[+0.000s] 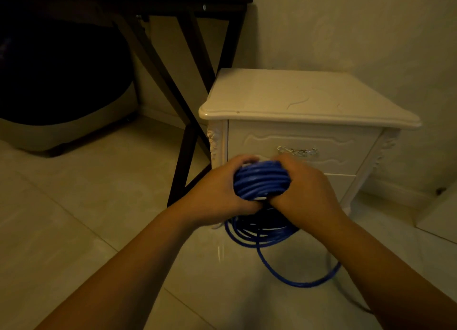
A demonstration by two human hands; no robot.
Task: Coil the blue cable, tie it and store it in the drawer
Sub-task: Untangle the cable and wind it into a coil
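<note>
Our forearms point(138, 268) reach forward over the tiled floor point(94, 186). We hold the blue cable point(262, 181) as a thick bundle of coils, with our left hand point(217, 193) curled round its left side and our right hand point(306, 193) curled round its right. More of its loops hang below our hands, and one length trails across the tiles. Just beyond stands a white nightstand point(296, 94), its top drawer point(346, 144) closed, with the metal handle point(298, 151) near our right hand. A dark table frame point(188, 82) stands to the left.
</note>
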